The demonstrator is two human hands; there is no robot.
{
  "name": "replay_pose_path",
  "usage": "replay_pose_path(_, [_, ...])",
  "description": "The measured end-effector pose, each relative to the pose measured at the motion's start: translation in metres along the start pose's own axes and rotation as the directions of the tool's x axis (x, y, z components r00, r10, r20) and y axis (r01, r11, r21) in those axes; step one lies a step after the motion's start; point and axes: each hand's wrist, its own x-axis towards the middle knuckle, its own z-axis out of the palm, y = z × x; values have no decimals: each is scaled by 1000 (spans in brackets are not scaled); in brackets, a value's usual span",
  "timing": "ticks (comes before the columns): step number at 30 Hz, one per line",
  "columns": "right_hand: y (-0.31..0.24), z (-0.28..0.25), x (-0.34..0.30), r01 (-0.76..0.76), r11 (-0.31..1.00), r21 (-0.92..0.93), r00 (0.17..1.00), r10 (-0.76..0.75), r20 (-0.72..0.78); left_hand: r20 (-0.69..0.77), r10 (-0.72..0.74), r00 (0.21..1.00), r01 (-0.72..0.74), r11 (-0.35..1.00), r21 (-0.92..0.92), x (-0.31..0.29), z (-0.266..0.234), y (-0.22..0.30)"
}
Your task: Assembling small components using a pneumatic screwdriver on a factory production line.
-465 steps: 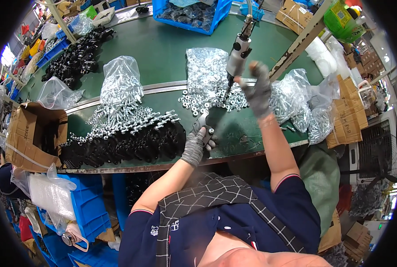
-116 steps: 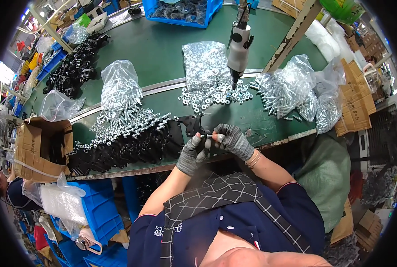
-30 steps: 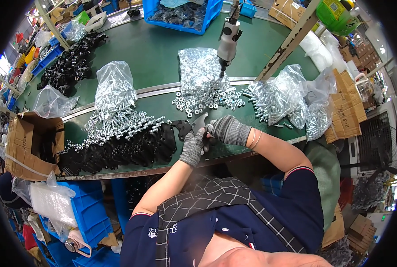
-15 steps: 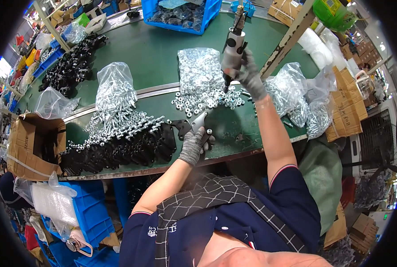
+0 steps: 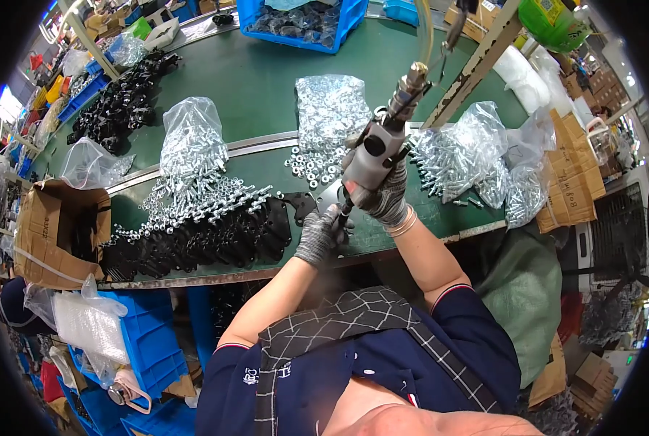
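Note:
In a grey glove, my right hand [image 5: 390,195] is wrapped round an air screwdriver [image 5: 374,154], grey and black with a hose fitting on top. The tool leans down to the left, its dark tip [image 5: 346,206] against the work at my left hand. My gloved left hand [image 5: 317,234] pinches a small metal bracket [image 5: 329,195], pale grey, mostly hidden by fingers and tool. Just left of it lies a black flat plate [image 5: 299,205]. Beyond, loose nuts [image 5: 313,171] spill from a clear bag [image 5: 332,102].
Black plates [image 5: 208,240] are lined up along the bench's near edge, silver bolts [image 5: 201,200] heaped behind them. An opened carton [image 5: 55,232] stands at left. More bagged bolts [image 5: 455,167] lie right, beside a slanted metal post [image 5: 477,69]. A blue bin [image 5: 332,45] sits at the back.
My right hand has brought the air screwdriver down and nearer, from above the nuts to the bracket at my left hand. The left hand has stayed nearly in place.

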Motion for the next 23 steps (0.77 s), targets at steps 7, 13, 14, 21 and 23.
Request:
replay_pose_path(7, [9, -18, -5, -46, 992, 120, 998, 49, -30, -2, 43, 999, -43, 999, -16, 6, -1, -2])
replay_pose_path(13, [26, -43, -12, 143, 549, -824, 952, -303, -37, -37, 163, 986, -165, 984, -65, 10, -4, -9])
replay_pose_path(14, [26, -43, -12, 179, 547, -818, 952, -308, 3, -27, 142, 989, -144, 987, -78, 8, -4, -8])
replay_pose_path(21, [-15, 2, -10, -6, 994, -108, 1000, 7, 2, 138, -28, 990, 8, 989, 149, -54, -4, 39])
replay_pose_path(23, [-36, -6, -8, 232, 844, -484, 962, -125, 244, 268, -340, 901, 131, 805, 579, -84, -45, 83])
